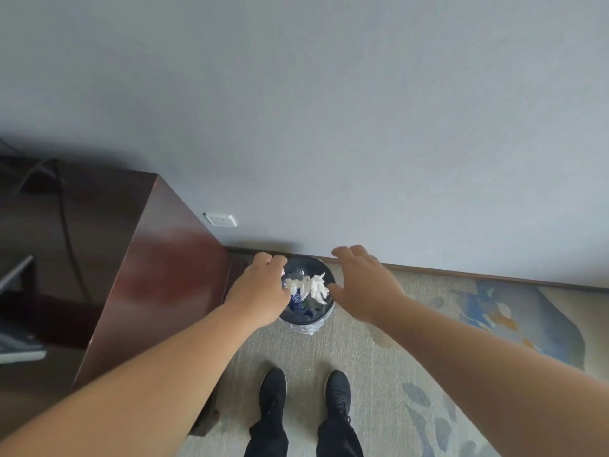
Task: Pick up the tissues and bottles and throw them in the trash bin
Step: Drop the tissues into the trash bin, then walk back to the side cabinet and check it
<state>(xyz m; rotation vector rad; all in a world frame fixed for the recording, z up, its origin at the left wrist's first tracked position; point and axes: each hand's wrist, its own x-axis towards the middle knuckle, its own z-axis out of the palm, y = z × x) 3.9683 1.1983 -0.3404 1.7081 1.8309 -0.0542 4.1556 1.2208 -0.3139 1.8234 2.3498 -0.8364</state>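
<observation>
A round dark trash bin (324, 316) with a clear liner stands on the carpet against the wall. Inside it lies a clear bottle (299, 301) with a blue label. A white tissue (311, 286), blurred, is over the bin's mouth between my hands. My left hand (260, 288) is over the bin's left rim, back up and fingers curled down. The tissue's left end meets those fingers, and whether they grip it is hidden. My right hand (362, 285) hovers over the right rim with fingers spread and nothing in it.
A dark wooden desk (155, 275) stands close on the left of the bin, with a cable (67, 232) running over its top. A wall socket (220, 220) is above the skirting. My feet in black shoes (304, 394) stand on patterned carpet just before the bin.
</observation>
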